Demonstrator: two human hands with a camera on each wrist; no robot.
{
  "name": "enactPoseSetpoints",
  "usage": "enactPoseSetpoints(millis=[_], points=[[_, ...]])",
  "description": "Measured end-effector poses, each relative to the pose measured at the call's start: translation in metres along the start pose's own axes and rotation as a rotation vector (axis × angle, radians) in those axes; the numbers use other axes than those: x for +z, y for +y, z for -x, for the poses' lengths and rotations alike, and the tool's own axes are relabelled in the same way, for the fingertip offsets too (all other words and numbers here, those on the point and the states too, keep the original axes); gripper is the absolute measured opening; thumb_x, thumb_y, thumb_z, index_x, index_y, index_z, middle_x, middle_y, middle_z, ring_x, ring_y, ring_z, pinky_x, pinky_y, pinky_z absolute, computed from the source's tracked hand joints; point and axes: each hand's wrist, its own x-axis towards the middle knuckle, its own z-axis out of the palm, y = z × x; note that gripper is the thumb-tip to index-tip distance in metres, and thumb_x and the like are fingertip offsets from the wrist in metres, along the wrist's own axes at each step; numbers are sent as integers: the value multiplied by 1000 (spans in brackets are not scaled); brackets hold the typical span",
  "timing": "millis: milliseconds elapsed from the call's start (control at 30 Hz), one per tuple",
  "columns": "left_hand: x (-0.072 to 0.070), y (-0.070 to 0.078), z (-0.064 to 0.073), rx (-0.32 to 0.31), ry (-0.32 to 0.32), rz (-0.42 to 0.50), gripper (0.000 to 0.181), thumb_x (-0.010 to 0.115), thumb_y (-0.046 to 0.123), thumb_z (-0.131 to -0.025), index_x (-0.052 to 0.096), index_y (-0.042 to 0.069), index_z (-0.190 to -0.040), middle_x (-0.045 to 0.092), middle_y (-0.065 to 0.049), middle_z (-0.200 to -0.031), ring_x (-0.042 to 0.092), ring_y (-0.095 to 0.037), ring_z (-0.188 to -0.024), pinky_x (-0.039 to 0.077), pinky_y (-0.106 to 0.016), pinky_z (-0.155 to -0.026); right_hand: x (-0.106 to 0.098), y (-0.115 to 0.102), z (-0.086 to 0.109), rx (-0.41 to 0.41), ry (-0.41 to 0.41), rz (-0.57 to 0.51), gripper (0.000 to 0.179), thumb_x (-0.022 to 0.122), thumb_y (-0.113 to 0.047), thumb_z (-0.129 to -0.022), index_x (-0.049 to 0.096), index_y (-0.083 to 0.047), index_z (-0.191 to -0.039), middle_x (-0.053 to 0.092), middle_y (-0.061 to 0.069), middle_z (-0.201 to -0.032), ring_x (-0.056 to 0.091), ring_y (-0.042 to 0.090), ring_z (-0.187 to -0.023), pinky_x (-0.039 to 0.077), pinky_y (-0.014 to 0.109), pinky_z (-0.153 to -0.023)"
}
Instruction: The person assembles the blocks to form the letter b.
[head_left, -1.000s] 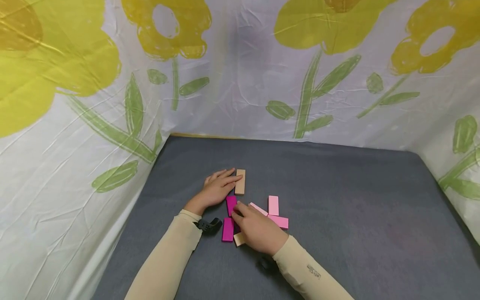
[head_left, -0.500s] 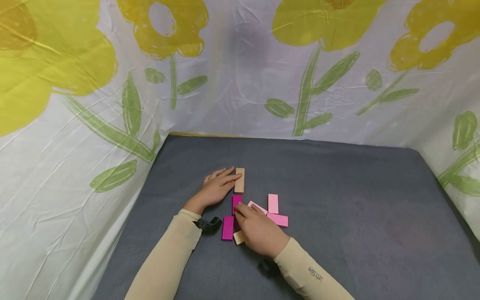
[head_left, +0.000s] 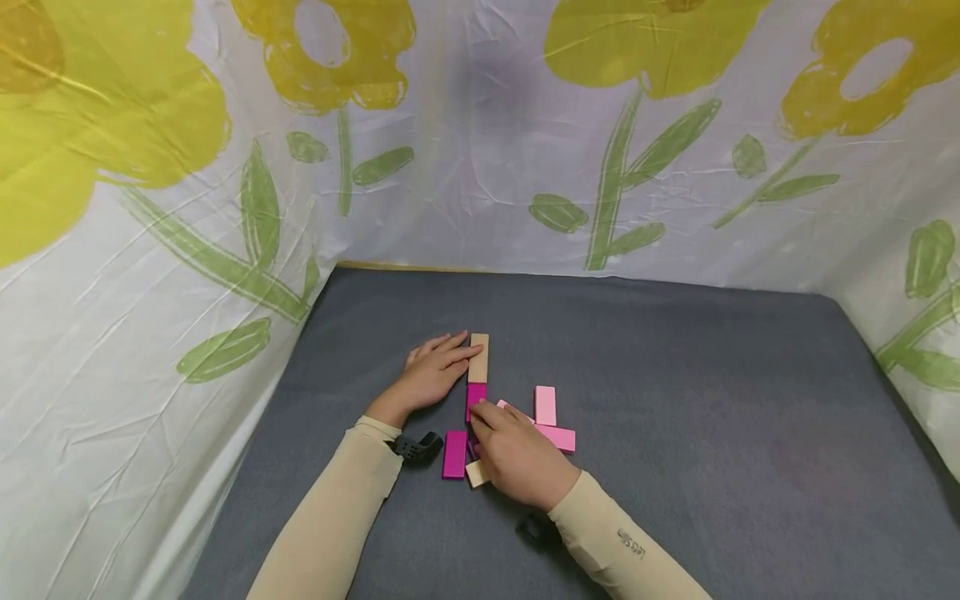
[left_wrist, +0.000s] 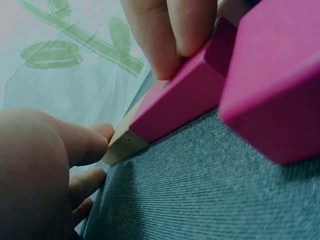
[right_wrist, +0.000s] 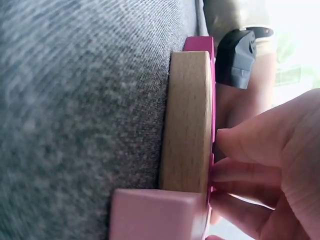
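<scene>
Grip, right hand (head_left: 521,458): fingertips touching magenta block (head_left: 476,392); pinching or pressing, cannot tell. Block: left of worktop (head_left: 675,417) centre, long axis toward far edge, abutting beige block (head_left: 480,367). Left hand (head_left: 429,377): farther, fingers extended.

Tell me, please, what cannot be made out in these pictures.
Head view: most of the lower wooden block, covered by the right hand.
Left wrist view: part of the nearest magenta block, cut off by the right edge.
Right wrist view: part of the pink block, cut by the bottom edge.
</scene>
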Motion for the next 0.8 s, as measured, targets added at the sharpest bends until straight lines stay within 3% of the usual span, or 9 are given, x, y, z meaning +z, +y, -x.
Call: enactPoseSetpoints(millis=[800], points=[[1, -1, -1, -3, 4, -6, 44, 45, 30, -113, 55, 27, -156, 33, -4, -171, 23, -35, -159, 11, -62, -125, 1, 3, 1, -6, -9, 37, 38, 66, -16, -103, 69, -2, -138, 63, 8, -144, 59, 21, -136, 46, 44, -116]])
